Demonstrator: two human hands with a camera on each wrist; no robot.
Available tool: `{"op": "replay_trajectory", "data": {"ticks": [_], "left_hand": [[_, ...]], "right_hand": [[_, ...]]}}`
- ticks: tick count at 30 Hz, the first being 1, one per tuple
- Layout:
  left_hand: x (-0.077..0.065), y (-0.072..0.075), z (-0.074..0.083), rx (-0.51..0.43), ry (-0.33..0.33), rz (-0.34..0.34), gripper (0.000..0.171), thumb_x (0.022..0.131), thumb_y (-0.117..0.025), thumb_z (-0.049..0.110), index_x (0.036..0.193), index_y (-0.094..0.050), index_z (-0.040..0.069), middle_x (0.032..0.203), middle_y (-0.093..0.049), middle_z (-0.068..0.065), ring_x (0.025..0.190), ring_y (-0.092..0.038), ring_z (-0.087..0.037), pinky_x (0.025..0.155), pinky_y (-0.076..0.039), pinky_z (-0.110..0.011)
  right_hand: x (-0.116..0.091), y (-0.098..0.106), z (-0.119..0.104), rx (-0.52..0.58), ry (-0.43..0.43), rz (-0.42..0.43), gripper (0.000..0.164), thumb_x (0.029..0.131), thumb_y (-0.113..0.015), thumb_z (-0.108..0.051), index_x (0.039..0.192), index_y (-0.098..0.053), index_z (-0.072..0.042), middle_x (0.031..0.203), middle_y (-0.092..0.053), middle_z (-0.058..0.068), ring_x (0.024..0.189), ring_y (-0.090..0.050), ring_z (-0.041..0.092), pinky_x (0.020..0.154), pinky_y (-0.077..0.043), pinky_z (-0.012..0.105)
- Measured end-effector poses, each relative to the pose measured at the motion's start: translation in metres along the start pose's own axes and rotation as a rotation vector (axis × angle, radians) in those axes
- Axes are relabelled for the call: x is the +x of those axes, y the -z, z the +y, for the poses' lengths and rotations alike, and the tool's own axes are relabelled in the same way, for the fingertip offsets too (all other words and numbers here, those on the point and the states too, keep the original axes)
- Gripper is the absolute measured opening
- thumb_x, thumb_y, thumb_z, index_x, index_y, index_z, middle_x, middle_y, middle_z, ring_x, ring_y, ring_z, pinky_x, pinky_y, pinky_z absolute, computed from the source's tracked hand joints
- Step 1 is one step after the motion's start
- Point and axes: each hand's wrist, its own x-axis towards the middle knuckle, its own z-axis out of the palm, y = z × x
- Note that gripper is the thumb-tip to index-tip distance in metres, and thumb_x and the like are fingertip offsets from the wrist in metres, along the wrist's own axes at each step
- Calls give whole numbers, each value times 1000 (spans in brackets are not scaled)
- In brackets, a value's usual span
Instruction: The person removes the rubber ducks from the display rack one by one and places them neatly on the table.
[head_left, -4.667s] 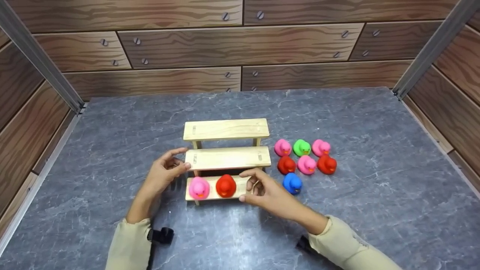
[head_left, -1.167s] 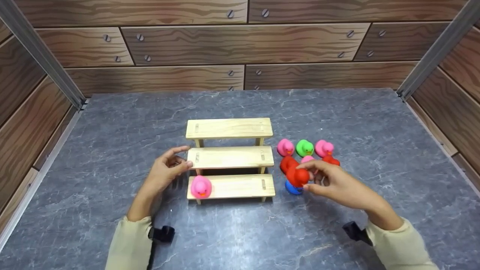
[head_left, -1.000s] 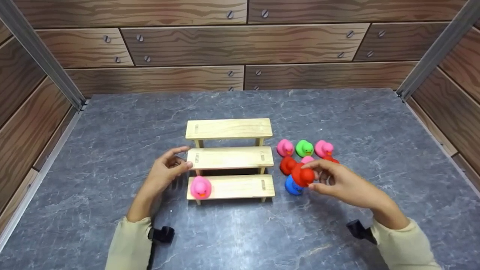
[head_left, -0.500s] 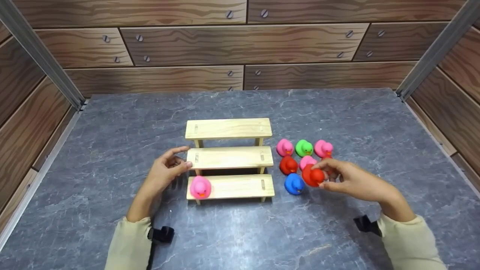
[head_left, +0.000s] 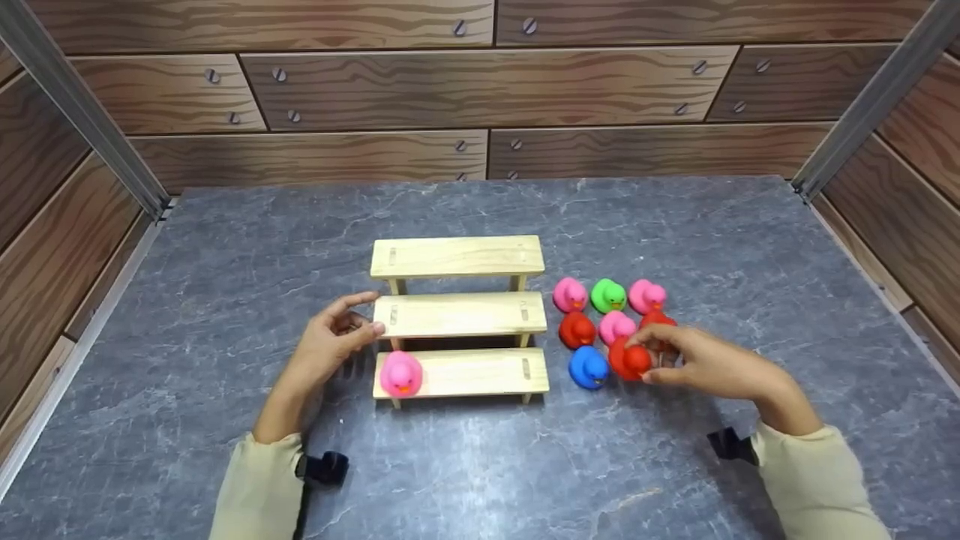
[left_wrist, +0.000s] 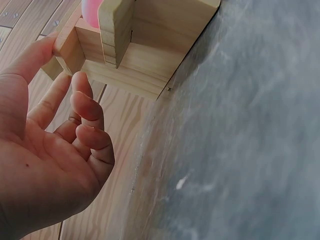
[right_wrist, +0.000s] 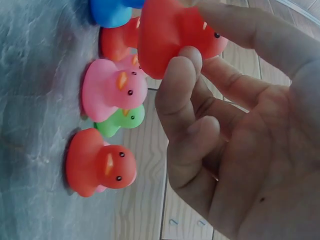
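Note:
In the head view, a three-tier wooden step stand [head_left: 461, 315] stands mid-table. My left hand [head_left: 322, 349] grips the left end of its middle tier between thumb and forefinger, as the left wrist view shows too. A pink rubber duck [head_left: 402, 375] sits at the left of the lowest tier. My right hand [head_left: 712, 364] pinches a red rubber duck [right_wrist: 162, 37] beside the blue rubber duck [head_left: 588, 367]. Whether the held duck touches the table I cannot tell. Behind it are a pink duck [head_left: 616, 327] and a partly hidden red duck [head_left: 658, 322].
Right of the stand, another red duck [head_left: 577, 330] sits in the middle row. The back row has a pink duck [head_left: 570, 295], a green duck [head_left: 608, 295] and another pink duck [head_left: 646, 295]. Wood-patterned walls [head_left: 375, 90] enclose the grey marbled table [head_left: 262, 247].
The red duck has left the lowest tier. My right hand carried it right, past the blue duck, and lowered it slightly in the last half second. My left hand keeps its hold.

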Motion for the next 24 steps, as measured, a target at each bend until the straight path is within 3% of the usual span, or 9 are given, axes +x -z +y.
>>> {"op": "replay_trajectory", "data": {"ticks": [24], "left_hand": [[0, -1, 0, -12, 16, 1, 47, 86, -71, 9, 131, -57, 7, 79, -61, 3, 67, -53, -8, 64, -43, -22]], "right_hand": [[7, -6, 22, 49, -26, -59, 28, 87, -69, -15, 112, -59, -5, 83, -52, 1, 71, -48, 6, 62, -42, 21]]}}
